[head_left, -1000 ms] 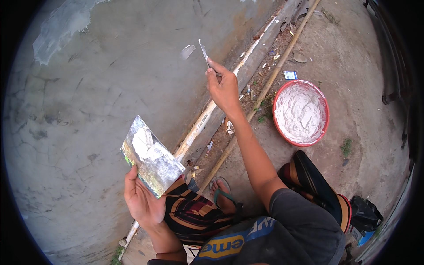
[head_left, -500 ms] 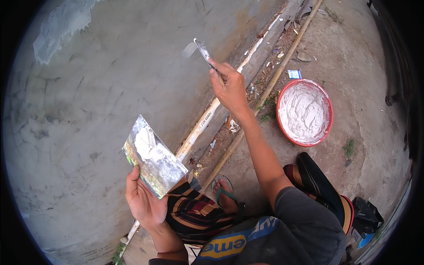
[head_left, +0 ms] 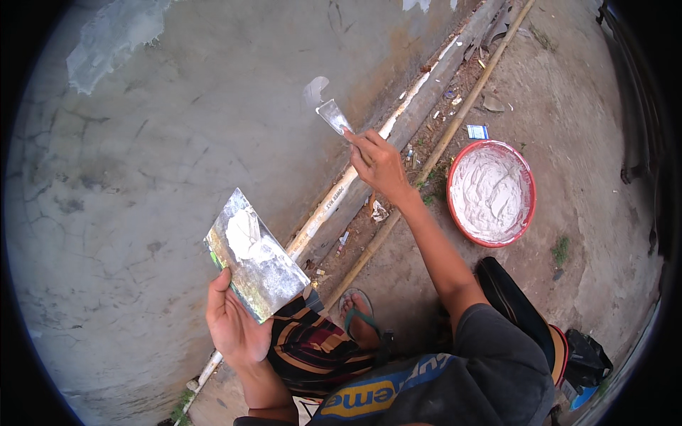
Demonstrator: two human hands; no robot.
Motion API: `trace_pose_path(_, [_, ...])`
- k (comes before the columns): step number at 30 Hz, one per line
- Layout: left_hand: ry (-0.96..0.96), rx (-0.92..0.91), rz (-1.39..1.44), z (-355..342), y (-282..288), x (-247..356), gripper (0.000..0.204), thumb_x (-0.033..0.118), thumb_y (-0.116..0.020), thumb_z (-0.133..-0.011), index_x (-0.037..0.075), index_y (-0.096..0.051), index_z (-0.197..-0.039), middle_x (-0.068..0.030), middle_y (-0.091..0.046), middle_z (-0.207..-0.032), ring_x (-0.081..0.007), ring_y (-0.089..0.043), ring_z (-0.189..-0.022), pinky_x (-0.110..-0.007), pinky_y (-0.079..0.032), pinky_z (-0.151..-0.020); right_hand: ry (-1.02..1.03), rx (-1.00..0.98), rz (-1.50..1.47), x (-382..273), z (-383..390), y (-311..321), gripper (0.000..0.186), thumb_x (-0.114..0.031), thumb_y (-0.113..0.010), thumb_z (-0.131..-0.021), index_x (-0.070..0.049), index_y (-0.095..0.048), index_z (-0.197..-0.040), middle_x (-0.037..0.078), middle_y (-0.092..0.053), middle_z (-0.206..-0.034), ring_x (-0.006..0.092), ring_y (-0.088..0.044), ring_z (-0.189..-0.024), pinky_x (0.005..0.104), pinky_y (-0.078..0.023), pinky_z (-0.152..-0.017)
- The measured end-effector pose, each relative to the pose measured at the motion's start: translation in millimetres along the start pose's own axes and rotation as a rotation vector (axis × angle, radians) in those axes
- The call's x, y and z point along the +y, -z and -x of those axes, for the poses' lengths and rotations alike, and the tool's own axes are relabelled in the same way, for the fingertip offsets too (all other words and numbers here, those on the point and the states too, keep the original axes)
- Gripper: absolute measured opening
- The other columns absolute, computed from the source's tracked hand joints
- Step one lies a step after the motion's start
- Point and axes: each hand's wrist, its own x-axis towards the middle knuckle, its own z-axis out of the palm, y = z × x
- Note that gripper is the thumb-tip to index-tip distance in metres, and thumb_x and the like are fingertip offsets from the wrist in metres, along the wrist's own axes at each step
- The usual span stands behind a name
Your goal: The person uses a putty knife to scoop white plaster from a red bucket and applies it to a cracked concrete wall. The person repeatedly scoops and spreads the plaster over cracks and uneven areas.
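My left hand (head_left: 238, 323) grips the lower edge of a flat metal plate (head_left: 273, 280), a rectangular sheet with a mound of white putty (head_left: 245, 236) on it. My right hand (head_left: 381, 165) is closed round a small putty knife (head_left: 331, 116), its blade pointing up and left by the grey cement wall (head_left: 177, 163). Just beyond the blade's edge a small wet putty smear (head_left: 315, 91) shows on the wall. Whether the blade touches the wall, I cannot tell. To the right of my right forearm, a red basin (head_left: 533, 202) on the ground holds pale, pinkish-white putty (head_left: 492, 192).
A white pipe (head_left: 330, 202) runs diagonally along the wall's foot, with a bamboo pole (head_left: 440, 145) beside it and litter between. My sandalled foot (head_left: 359, 316) stands near the pole. A black plastic bag (head_left: 588, 358) lies at the lower right.
My right hand has drawn the putty knife down and slightly right, leaving more of the smear uncovered. The view has shifted a little; my left hand still holds the plate.
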Motion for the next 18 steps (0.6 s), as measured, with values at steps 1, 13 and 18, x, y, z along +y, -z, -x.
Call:
trace_pose_path(1, [-0.006,0.007,-0.017,1,3,-1,0.043,0.025,-0.034,-0.102,-0.001,-0.048,-0.134,-0.0193,-0.058,-0.132,-0.035,-0.059,-0.118,-0.055,-0.048,-0.099,0.008,0.025,-0.009,-8,-10,9,0.038,0.002,-0.064,-0.084,-0.003,-0.065,-0.121,0.011,-0.059,-0.083,0.0201,-0.057,-0.063,0.0332,-0.048,-0.059])
trace_pose_path(13, [-0.013,0.025,-0.084,-8,6,-2,0.042,0.024,-0.035,-0.103,-0.001,-0.047,-0.133,-0.0171,-0.06,-0.129,-0.0302,-0.059,-0.118,-0.05,-0.05,-0.098,-0.261,-0.255,-0.24,-1,-5,30,0.035,-0.004,-0.06,-0.09,-0.003,-0.062,-0.125,0.01,-0.063,-0.085,0.0173,-0.057,-0.057,0.0312,-0.046,-0.051])
trace_pose_path(18, [-0.213,0.167,-0.453,-27,6,-14,0.038,0.021,-0.041,-0.102,0.002,-0.042,-0.135,-0.0116,-0.061,-0.124,-0.0247,-0.063,-0.111,-0.043,-0.052,-0.096,-0.656,-0.369,-1.202,-37,-13,63,0.041,-0.009,-0.05,-0.099,-0.002,-0.048,-0.139,0.009,-0.064,-0.09,0.009,-0.057,-0.058,0.0229,-0.046,-0.047])
